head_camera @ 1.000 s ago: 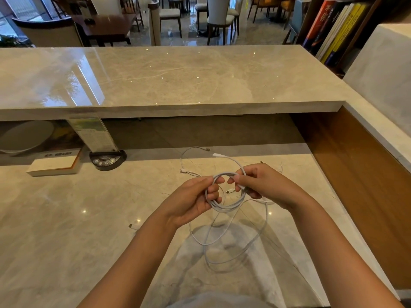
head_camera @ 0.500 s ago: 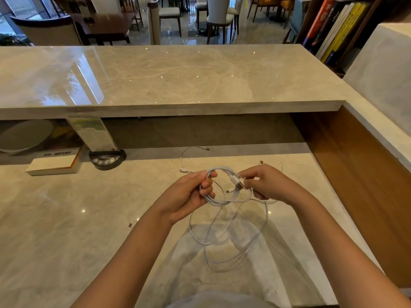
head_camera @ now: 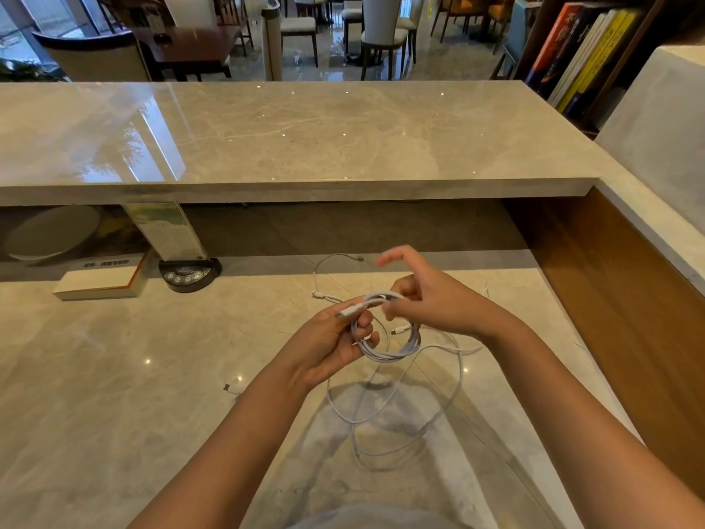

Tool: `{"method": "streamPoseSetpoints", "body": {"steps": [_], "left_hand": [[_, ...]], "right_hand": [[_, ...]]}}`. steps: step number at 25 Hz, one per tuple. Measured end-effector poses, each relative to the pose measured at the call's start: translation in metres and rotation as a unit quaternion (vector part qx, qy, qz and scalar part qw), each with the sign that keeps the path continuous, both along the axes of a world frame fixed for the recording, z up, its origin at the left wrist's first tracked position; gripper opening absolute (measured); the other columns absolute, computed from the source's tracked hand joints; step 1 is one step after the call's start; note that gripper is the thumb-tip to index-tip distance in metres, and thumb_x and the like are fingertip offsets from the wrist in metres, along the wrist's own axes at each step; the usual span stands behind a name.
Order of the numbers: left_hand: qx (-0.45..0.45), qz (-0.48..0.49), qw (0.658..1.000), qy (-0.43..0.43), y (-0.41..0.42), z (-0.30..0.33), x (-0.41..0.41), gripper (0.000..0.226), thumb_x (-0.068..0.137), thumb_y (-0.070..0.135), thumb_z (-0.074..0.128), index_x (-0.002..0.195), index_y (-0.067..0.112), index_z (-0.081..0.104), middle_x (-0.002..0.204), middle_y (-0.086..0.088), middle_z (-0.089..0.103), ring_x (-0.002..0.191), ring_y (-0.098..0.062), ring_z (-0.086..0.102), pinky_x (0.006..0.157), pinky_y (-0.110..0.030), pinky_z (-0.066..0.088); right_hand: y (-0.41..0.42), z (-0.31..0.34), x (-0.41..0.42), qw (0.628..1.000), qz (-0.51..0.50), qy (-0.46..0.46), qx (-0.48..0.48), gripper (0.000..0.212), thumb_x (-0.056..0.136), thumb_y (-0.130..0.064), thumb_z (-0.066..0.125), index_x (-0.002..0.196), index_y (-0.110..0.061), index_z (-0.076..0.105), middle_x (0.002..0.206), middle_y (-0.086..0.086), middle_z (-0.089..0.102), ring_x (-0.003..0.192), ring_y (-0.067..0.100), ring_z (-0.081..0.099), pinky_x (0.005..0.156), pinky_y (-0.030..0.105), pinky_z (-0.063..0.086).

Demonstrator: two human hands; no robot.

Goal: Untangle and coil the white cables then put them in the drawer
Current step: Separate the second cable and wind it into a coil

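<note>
A small coil of white cable (head_camera: pixel 393 349) hangs between my two hands above the lower marble desk (head_camera: pixel 114 376). My left hand (head_camera: pixel 328 345) grips the coil's left side, and a plug end lies across its fingers. My right hand (head_camera: pixel 435 299) pinches the top of the coil with thumb and bent fingers, its index finger raised. Loose loops of the same cable (head_camera: pixel 400 425) trail down onto the desk toward me. A second thin white cable (head_camera: pixel 324 276) lies on the desk just beyond my hands. No drawer is in view.
A raised marble counter (head_camera: pixel 305 139) runs across behind the desk. Under it at left stand a black device with buttons (head_camera: pixel 189 274), an upright leaflet (head_camera: pixel 168 231) and a white box (head_camera: pixel 99 280). A wooden panel (head_camera: pixel 629 299) closes the right side.
My right hand has carried the cable's plug end over to the left, laying it across my left fingers, and its index finger has lifted. The coil stays in my left hand.
</note>
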State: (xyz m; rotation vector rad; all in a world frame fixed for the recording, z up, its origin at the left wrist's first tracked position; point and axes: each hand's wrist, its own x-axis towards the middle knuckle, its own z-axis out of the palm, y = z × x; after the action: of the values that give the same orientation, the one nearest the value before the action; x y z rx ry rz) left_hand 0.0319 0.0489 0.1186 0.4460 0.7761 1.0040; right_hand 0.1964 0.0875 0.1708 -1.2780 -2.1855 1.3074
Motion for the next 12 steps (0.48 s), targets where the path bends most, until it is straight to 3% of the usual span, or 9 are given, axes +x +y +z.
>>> {"method": "streamPoseSetpoints", "body": {"steps": [1,3,5,8,12], "left_hand": [[0.003,0.001,1.0,0.009,0.0,0.001,0.0,0.024,0.096,0.008,0.039,0.096,0.002,0.062,0.055,-0.002,0.046,0.045,-0.008,0.04,0.053,-0.022,0.048],[0.014,-0.003,0.999,0.031,0.001,0.002,0.0,0.024,0.095,0.007,0.039,0.099,0.001,0.062,0.056,-0.002,0.047,0.045,-0.008,0.042,0.055,-0.022,0.05],[0.027,-0.01,0.999,0.036,0.0,0.003,0.0,0.025,0.095,0.008,0.039,0.099,0.002,0.063,0.058,-0.002,0.048,0.047,-0.007,0.043,0.055,-0.021,0.049],[0.047,-0.015,0.996,0.067,-0.002,0.002,-0.001,0.024,0.095,0.01,0.041,0.098,0.003,0.064,0.063,-0.001,0.047,0.051,-0.006,0.041,0.053,-0.019,0.045],[0.113,-0.014,0.959,0.261,-0.005,0.003,0.003,0.02,0.094,0.016,0.049,0.094,0.015,0.069,0.065,0.002,0.045,0.057,-0.008,0.042,0.056,-0.02,0.044]], "right_hand": [[-0.001,0.0,-0.001,0.998,0.018,-0.038,0.054,0.048,0.085,-0.019,0.062,0.125,-0.031,0.04,0.074,0.0,0.065,0.06,0.009,0.054,0.057,0.024,0.046],[-0.001,-0.002,-0.003,0.983,0.025,-0.102,0.149,0.037,0.086,-0.023,0.064,0.12,-0.028,0.052,0.08,-0.003,0.068,0.064,0.006,0.058,0.06,0.024,0.049],[0.0,-0.003,-0.002,0.983,-0.004,-0.097,0.157,0.015,0.089,-0.026,0.06,0.103,-0.024,0.066,0.079,-0.006,0.071,0.061,0.005,0.059,0.057,0.027,0.05],[-0.002,-0.011,-0.002,0.98,-0.041,-0.112,0.159,0.016,0.089,-0.03,0.057,0.094,-0.023,0.071,0.079,-0.011,0.068,0.062,0.005,0.056,0.064,0.037,0.054],[-0.005,-0.016,-0.004,0.973,-0.074,-0.143,0.164,0.018,0.089,-0.032,0.056,0.091,-0.023,0.072,0.08,-0.007,0.069,0.064,0.013,0.061,0.069,0.042,0.056]]}}
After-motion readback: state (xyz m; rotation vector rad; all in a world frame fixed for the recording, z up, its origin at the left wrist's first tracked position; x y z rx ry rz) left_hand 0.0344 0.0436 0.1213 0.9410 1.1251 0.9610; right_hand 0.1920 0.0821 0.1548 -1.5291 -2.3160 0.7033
